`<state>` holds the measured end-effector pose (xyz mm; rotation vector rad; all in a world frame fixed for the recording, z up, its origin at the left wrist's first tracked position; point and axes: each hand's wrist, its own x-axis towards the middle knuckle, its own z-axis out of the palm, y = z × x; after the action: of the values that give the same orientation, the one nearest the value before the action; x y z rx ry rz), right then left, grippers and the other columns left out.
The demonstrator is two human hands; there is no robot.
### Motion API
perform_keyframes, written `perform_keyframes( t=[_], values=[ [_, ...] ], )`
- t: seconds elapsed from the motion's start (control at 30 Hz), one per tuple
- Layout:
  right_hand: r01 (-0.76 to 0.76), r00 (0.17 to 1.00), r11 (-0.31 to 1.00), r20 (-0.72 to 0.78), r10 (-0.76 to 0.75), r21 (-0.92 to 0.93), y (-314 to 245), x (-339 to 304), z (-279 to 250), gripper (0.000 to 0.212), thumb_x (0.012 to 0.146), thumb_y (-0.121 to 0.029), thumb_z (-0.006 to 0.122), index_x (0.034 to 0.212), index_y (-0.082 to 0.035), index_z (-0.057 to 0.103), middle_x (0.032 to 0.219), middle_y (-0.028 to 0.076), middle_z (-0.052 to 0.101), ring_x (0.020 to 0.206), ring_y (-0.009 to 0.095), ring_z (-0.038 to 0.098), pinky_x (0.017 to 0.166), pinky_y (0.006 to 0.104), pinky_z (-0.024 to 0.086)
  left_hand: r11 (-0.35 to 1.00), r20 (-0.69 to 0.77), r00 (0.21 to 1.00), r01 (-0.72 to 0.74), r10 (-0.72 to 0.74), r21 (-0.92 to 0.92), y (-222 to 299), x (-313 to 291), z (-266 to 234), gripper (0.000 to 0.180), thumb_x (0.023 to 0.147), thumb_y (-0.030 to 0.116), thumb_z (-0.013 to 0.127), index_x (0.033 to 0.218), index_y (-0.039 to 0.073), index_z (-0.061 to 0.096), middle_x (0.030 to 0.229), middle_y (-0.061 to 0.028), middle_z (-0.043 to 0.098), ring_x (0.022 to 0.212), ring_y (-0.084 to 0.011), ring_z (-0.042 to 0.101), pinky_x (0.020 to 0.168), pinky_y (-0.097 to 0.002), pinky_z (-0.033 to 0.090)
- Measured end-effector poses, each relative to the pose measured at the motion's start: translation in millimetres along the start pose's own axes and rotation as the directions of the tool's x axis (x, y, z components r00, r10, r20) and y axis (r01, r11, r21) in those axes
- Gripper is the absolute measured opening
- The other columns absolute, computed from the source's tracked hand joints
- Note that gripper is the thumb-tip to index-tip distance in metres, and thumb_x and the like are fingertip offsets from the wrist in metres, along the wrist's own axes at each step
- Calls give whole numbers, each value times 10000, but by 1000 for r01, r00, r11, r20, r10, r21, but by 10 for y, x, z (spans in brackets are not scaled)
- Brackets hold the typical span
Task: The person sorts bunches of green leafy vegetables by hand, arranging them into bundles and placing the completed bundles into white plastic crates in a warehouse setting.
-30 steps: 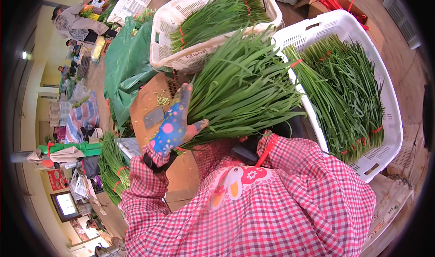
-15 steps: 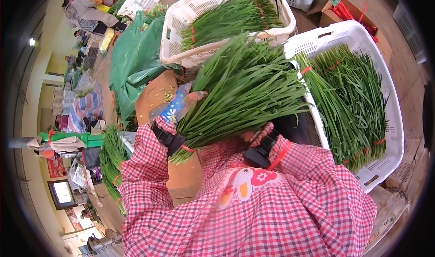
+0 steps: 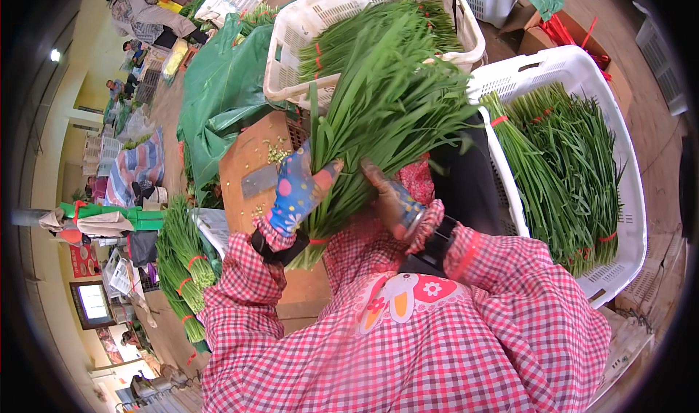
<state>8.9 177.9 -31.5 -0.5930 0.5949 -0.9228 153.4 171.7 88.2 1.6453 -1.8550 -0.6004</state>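
A large bunch of garlic chives [image 3: 397,96] slants up and to the right before me, with a red band near its cut ends. My left hand [image 3: 298,191], in a blue flowered glove, grips the bunch's left side with the thumb across the stalks. My right hand [image 3: 395,200], in a soiled glove, presses its fingers against the lower right side; some fingertips are hidden. Beneath lies a brown board [image 3: 244,151] with chopped bits and a flat grey blade-like piece [image 3: 260,181].
Banded chives fill a white crate [image 3: 633,245] on the right and another crate [image 3: 280,67] ahead. Several banded bunches [image 3: 186,267] lie at left. A green plastic sheet [image 3: 218,85] covers something beyond the board. Red strips [image 3: 561,31] stick out of a carton. People work farther off.
My right hand has come up from below the bunch to its right side. The leaves have spread and swung upward, partly over the far crate. More of the board and grey piece shows.
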Motion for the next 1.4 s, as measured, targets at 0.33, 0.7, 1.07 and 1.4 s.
perform_keyframes(
  t=[0.33,0.7,1.07,1.4],
  values=[
    [-191,980,812,61,190,552,302,18,-157,300,832,-174,557,1074,4,569,1046,113,617,969,240,584,905,387,446,768,110,958,280,-266,-577,-367,-39,-114,401,844,39,594,1223,-30,479,1089,-94,592,978,-184,584,900,-309,463],
    [-482,866,804,327,378,349,-190,-214,-80,503,878,-407,541,1193,-16,506,1106,126,590,996,237,574,855,407,475,598,78,972,200,-223,-776,-462,-99,-91,372,864,22,567,1223,-19,475,1082,-124,588,972,-212,593,907,-327,478],
    [684,705,477,670,-234,-553,-1317,-459,266,155,844,-263,578,883,-118,618,839,57,638,700,235,596,671,324,496,715,78,976,204,-205,-669,-325,-126,-62,332,870,72,579,1181,-26,515,1081,-99,601,965,-168,592,884,-287,473],
    [343,923,-423,385,-14,-839,-1416,78,-29,374,744,-417,609,933,-95,592,890,105,590,879,307,583,784,438,451,684,60,981,171,-182,-709,-572,-184,-51,394,901,47,497,1273,-46,409,1216,-164,498,1097,-232,525,990,-328,417]
  ],
)
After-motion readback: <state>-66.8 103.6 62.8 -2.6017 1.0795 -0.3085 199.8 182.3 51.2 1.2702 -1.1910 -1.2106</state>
